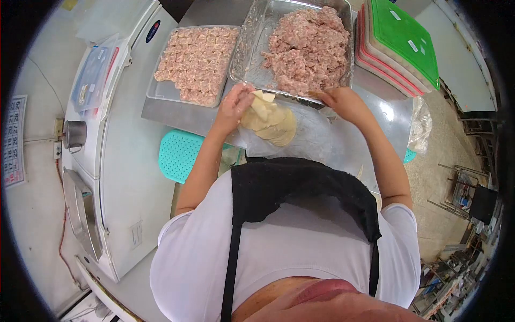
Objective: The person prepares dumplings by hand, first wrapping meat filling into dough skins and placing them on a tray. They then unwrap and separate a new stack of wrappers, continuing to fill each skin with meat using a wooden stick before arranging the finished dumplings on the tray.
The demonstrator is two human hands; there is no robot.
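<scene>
My left hand [236, 106] is closed around pale dumpling wrappers [260, 107], near the front left corner of the metal tray [252, 48]. Below it, a fanned stack of round yellowish wrappers [281, 129] lies on a clear plastic sheet [316, 134]. At the tray's front edge, my right hand [346, 103] grips a small brownish tool [315, 93], whose kind I cannot make out. Raw ground meat [308, 48] is heaped in the tray. To the left, tight rows of filled dumplings [198, 56] fill most of a translucent plastic tray [161, 95].
Stacked trays with a green lid [402, 37] stand at the table's right. A turquoise perforated stool [179, 155] is below the steel table [153, 110] on the left, beside a white refrigerator [134, 161]. A plastic bag [421, 126] hangs at the right edge.
</scene>
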